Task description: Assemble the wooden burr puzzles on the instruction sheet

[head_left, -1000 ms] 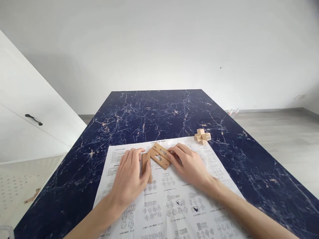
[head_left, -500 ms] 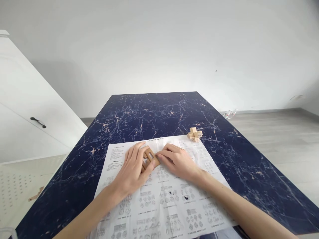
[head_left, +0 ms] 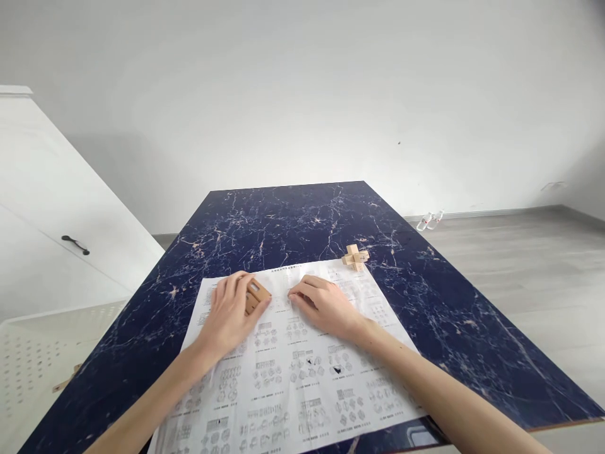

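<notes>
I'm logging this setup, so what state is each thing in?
Slotted wooden puzzle pieces: gripped in the left hand, partly covered.
Right hand: fingers curled at the sheet, no held thing visible.
Wooden burr puzzle: assembled, at the sheet's far right corner.
Printed instruction sheet: unfolded, creased, apparently torn in spots.
White cabinet: door appears closed.
White perforated bin: open-topped, partly hidden by the table.
</notes>
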### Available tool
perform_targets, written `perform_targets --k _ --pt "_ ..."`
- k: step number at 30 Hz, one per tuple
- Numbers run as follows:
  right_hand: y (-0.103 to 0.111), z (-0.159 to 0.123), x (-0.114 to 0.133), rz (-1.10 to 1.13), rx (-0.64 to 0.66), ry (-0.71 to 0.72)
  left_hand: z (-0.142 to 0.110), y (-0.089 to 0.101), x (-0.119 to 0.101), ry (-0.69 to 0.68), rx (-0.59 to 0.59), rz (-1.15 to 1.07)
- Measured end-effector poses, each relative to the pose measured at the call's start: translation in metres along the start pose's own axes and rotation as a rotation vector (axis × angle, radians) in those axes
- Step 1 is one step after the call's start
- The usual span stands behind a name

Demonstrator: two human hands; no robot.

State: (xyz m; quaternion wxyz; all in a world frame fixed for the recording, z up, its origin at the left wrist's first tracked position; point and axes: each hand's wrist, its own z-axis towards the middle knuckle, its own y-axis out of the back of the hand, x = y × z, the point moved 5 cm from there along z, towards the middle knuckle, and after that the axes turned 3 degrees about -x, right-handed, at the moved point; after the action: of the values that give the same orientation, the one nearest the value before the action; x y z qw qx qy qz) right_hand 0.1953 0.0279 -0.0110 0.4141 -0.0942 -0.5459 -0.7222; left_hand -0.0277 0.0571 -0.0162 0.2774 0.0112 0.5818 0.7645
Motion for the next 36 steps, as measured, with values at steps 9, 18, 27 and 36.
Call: perform_targets --k 9,18,27,36 --pt "-0.002 0.0 0.001 -0.007 -0.021 0.027 -0.005 0.032 0.074 0.228 -0.114 0.155" --pt "0.074 -0.031 -0.025 -0.204 -0.337 -0.063 -0.009 0.045 0.051 0.08 -0.254 0.164" --pt "0.099 -0.03 -0.072 -0.426 -0.349 -0.412 0.029 0.025 -0.036 -0.222 -0.126 -0.132" --pt "0.042 0.005 -0.008 0.037 -0.152 -0.245 0.012 0.011 -0.03 0.004 0.167 -0.667"
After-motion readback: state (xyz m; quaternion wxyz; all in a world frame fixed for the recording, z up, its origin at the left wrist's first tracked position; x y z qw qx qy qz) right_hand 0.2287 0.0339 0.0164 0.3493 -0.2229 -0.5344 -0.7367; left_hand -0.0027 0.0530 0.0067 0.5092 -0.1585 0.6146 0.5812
